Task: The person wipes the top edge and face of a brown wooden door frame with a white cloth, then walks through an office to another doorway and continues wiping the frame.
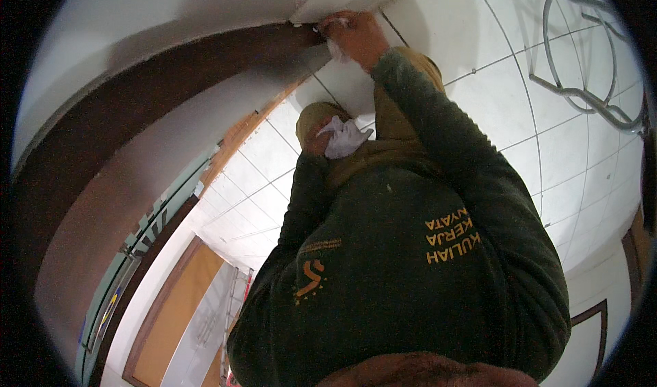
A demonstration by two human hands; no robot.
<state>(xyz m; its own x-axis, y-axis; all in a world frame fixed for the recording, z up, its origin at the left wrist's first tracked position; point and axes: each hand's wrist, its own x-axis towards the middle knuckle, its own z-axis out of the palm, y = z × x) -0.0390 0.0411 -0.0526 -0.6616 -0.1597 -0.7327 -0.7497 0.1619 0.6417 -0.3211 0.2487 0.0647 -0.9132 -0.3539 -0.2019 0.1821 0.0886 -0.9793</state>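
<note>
My right arm stretches forward to the foot of a dark brown wooden frame [205, 62], which meets the white tiled floor there. At that lower end my right hand [359, 36] is closed around a small white cloth [335, 49], its fingers up against the wood. My left hand [316, 140] rests by my left knee and grips a crumpled white cloth [345, 138]. Part of the left fingers is hidden behind its folds. Both forearms are in dark green sleeves, and my bent legs in tan trousers show beneath them.
Bent grey metal tubing [602, 106] stands on the tiles [499, 93] at the far right. A white wall [226, 0] rises behind the brown frame. To the left is a light green edge [140, 233]; lower down are an orange-brown panel [168, 305] and a red ladder-like frame [236, 298].
</note>
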